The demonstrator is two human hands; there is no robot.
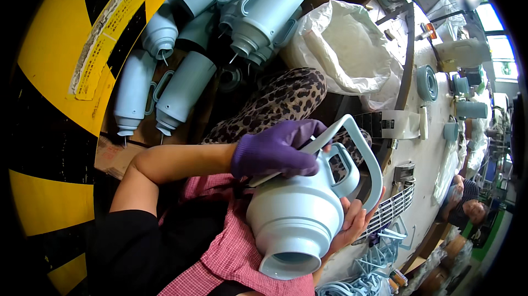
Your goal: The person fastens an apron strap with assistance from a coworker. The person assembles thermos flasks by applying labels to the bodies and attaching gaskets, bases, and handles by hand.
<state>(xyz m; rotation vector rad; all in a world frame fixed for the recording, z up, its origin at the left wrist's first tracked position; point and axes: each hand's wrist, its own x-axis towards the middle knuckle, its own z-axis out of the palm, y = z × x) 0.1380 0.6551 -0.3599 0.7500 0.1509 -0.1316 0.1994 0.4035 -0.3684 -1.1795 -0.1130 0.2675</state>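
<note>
A light blue plastic jug shell (pixel 294 213) lies tilted across my lap, its wide round opening facing down toward me. A fixed side grip (pixel 345 172) stands out from its body. My left hand (pixel 280 150), in a purple glove, is closed around one end of a curved light blue carrying handle (pixel 371 161) above the shell. A thin grey strip shows under the glove; its kind is unclear. My bare right hand (pixel 355 222) holds the shell from its right side, fingers curled near the handle's other end. Part of that hand is hidden behind the shell.
Several similar jug shells (pixel 184 89) lie piled in a cardboard box at upper left, beside a yellow-black striped panel (pixel 52 109). A white plastic bag (pixel 352 48) stands open at the top. Loose blue handles (pixel 379 257) heap at lower right. Another person (pixel 467 208) sits across the worktable.
</note>
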